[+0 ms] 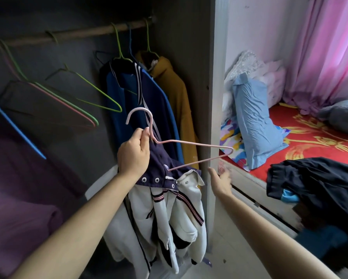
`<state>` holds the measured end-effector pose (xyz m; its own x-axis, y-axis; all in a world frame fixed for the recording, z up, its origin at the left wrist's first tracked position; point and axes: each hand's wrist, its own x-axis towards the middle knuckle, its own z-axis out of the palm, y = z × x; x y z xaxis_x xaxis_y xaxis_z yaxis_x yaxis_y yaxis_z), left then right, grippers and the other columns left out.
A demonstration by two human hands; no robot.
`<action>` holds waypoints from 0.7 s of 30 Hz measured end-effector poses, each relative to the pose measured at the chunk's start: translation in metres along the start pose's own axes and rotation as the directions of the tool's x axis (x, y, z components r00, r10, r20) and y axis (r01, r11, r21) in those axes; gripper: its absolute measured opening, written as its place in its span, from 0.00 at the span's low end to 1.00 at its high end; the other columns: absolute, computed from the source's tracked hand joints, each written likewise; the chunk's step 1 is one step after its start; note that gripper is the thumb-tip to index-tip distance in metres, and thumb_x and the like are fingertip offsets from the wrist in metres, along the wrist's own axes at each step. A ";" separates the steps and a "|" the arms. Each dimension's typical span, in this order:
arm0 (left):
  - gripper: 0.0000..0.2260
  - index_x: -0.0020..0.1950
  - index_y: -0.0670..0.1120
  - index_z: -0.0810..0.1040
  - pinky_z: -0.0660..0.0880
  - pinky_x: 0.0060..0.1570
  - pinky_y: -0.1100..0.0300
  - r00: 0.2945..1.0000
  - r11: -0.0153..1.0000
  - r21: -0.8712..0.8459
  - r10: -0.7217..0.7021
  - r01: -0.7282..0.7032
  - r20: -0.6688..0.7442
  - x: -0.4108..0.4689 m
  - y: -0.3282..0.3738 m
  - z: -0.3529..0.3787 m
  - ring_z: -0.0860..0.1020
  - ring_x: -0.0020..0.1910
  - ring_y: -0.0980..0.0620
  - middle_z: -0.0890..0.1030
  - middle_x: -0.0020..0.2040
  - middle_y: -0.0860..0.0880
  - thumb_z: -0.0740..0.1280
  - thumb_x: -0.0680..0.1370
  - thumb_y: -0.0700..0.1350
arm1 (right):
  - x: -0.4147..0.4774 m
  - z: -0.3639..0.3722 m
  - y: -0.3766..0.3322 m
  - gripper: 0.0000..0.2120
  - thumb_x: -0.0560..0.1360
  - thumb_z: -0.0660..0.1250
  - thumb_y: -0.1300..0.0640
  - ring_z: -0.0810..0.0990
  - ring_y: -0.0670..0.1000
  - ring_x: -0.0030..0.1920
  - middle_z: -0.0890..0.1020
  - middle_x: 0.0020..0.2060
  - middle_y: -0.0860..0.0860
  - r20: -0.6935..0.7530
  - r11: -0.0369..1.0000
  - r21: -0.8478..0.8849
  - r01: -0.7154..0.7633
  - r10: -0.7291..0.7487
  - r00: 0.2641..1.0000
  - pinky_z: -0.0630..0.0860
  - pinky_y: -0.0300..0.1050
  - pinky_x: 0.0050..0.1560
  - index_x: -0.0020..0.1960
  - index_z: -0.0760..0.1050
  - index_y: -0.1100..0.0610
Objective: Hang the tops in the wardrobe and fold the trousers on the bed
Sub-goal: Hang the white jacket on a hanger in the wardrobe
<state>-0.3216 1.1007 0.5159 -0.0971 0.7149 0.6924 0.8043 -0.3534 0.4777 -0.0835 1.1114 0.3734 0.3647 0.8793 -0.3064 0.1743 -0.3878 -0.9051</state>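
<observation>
A: Head view, left hand [133,156]?
B: Curled round the neck of a pink hanger [189,143], pinching the collar of a navy-and-white jacket [169,208] against it. Held low at the wardrobe [189,47] opening, below the rail [78,33].
A: Jacket on the hanger?
B: Partly; right shoulder of the wire bare, lower wire running into the collar.
A: Right hand [220,181]?
B: Stretched out, fingers loose and spread, holding nothing; blurred, near the bed [310,137] edge.
A: Already hung?
B: Blue jacket [128,93] and mustard hoodie [177,93], far right of the rail, beside bare green hangers [100,93].
A: On the bed?
B: Dark clothes [320,182] heaped at the near edge; blue pillow [253,121] farther back.
</observation>
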 end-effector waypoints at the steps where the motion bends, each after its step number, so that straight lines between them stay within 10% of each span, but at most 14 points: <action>1: 0.17 0.41 0.49 0.71 0.68 0.29 0.55 0.999 0.999 -0.023 0.048 -0.048 -0.008 -0.001 0.003 -0.001 0.72 0.27 0.53 0.69 0.26 0.55 0.53 0.84 0.56 | -0.002 0.002 -0.004 0.28 0.76 0.63 0.34 0.78 0.57 0.58 0.76 0.65 0.58 0.203 0.986 0.067 -0.151 0.134 0.970 0.78 0.53 0.52 0.66 0.71 0.52; 3: 0.15 0.41 0.51 0.71 0.64 0.28 0.60 0.991 0.989 -0.055 0.135 -0.135 -0.010 -0.003 0.006 -0.003 0.70 0.26 0.57 0.68 0.26 0.56 0.54 0.84 0.55 | -0.001 0.005 -0.014 0.26 0.70 0.68 0.31 0.82 0.54 0.48 0.82 0.51 0.54 0.404 0.948 0.098 -0.304 0.241 0.882 0.78 0.46 0.39 0.54 0.77 0.51; 8: 0.16 0.42 0.50 0.72 0.60 0.30 0.60 0.982 0.982 0.005 0.188 -0.188 0.008 -0.003 -0.009 -0.014 0.72 0.28 0.51 0.68 0.26 0.57 0.52 0.84 0.55 | 0.010 -0.002 -0.025 0.02 0.77 0.67 0.59 0.80 0.48 0.28 0.81 0.25 0.50 0.377 0.940 0.178 -0.292 0.209 0.902 0.77 0.39 0.26 0.45 0.77 0.57; 15: 0.23 0.42 0.48 0.70 0.61 0.31 0.59 0.979 0.959 0.199 0.197 -0.203 0.053 -0.013 -0.049 -0.028 0.76 0.27 0.39 0.69 0.26 0.55 0.45 0.83 0.61 | 0.019 -0.041 -0.041 0.05 0.75 0.59 0.64 0.74 0.48 0.31 0.75 0.37 0.53 0.528 0.829 0.311 -0.464 0.256 0.810 0.71 0.36 0.23 0.46 0.73 0.58; 21: 0.21 0.37 0.50 0.70 0.63 0.27 0.60 0.990 0.932 0.345 0.131 -0.109 -0.042 -0.011 -0.060 -0.022 0.76 0.24 0.40 0.70 0.22 0.50 0.57 0.79 0.65 | 0.021 -0.044 -0.059 0.07 0.75 0.59 0.60 0.76 0.50 0.38 0.80 0.34 0.53 0.406 0.914 0.173 -0.368 0.275 0.872 0.73 0.38 0.30 0.44 0.76 0.58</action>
<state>-0.3819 1.1006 0.4911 -0.0153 0.6360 0.7715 0.9627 -0.1990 0.1832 -0.0456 1.1405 0.4336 -0.0052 0.7722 -0.6353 -0.1328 -0.6302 -0.7650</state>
